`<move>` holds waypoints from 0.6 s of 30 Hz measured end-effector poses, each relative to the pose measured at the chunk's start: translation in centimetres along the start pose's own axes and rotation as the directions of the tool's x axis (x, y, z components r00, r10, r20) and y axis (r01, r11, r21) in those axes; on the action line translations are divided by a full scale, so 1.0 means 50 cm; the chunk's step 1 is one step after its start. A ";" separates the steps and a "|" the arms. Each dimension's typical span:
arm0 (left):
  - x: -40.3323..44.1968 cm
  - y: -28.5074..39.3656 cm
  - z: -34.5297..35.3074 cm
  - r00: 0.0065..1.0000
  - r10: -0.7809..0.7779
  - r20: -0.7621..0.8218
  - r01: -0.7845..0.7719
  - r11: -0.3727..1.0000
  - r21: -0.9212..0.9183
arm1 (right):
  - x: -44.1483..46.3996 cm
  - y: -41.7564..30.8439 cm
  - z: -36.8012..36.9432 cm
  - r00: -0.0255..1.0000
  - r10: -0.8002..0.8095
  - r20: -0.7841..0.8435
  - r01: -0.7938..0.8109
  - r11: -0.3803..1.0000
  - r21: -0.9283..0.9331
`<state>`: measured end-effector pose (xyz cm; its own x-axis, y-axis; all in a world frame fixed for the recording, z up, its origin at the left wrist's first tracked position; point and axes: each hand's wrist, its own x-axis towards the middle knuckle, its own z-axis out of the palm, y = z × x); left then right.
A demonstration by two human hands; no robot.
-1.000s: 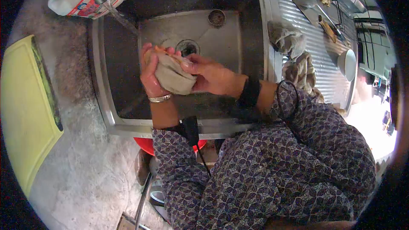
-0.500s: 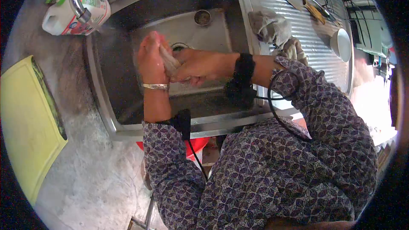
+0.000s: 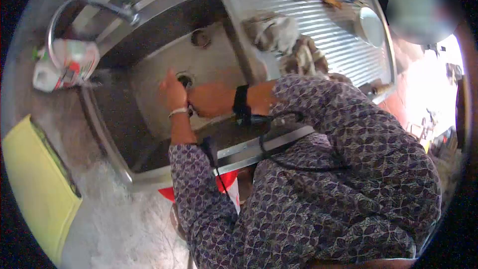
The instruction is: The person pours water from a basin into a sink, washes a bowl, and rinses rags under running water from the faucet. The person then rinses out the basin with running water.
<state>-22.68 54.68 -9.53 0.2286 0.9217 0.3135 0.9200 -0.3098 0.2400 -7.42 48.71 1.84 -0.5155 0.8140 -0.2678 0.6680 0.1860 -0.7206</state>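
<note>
My left hand (image 3: pixel 173 92), with a bangle (image 3: pixel 178 111) at its wrist, is low inside the steel sink (image 3: pixel 144 82). My right hand (image 3: pixel 205 99) meets it from the right, below a black wrist strap (image 3: pixel 241 102). The two hands touch or nearly touch just in front of the dark drain hole (image 3: pixel 185 79). Motion blur smears the fingers, and anything between them cannot be made out. A curved tap (image 3: pixel 92 2) arches over the sink's back left side.
Left of the sink are a white jug-like bottle (image 3: pixel 74 65) and a yellow board (image 3: pixel 40 189). On the right, crumpled cloths (image 3: pixel 279 35) lie by the ridged drainboard (image 3: pixel 326 45), which carries a white bowl (image 3: pixel 371 26). A black cable (image 3: pixel 298 168) hangs from my right wrist.
The view has turned, shifting the sink and drainboard leftward. My hands have moved lower into the sink. The pale patch between them earlier no longer shows.
</note>
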 end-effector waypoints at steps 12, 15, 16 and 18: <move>0.131 0.238 -0.154 0.976 0.012 0.215 0.095 0.874 -0.476 | -0.319 0.076 -0.180 0.997 0.009 -0.081 -0.025 0.979 -0.200; 0.139 0.313 -0.156 0.970 0.231 0.081 -0.152 0.828 -0.540 | -0.457 0.118 -0.238 0.878 0.444 -0.181 -0.363 0.862 0.353; 0.136 0.333 -0.151 0.945 0.327 0.015 -0.267 0.796 -0.543 | -0.495 0.148 -0.239 0.852 0.422 -0.309 -0.351 0.900 0.260; 0.116 0.367 -0.153 0.907 0.415 0.070 -0.309 0.770 -0.558 | -0.554 0.196 -0.248 0.761 0.528 -0.377 -0.553 0.832 0.047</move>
<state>-6.92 52.58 3.73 0.6113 0.7241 0.3193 0.4607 -0.6537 0.6003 20.07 34.80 10.14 0.1626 0.9251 -0.3432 0.8153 -0.3219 -0.4813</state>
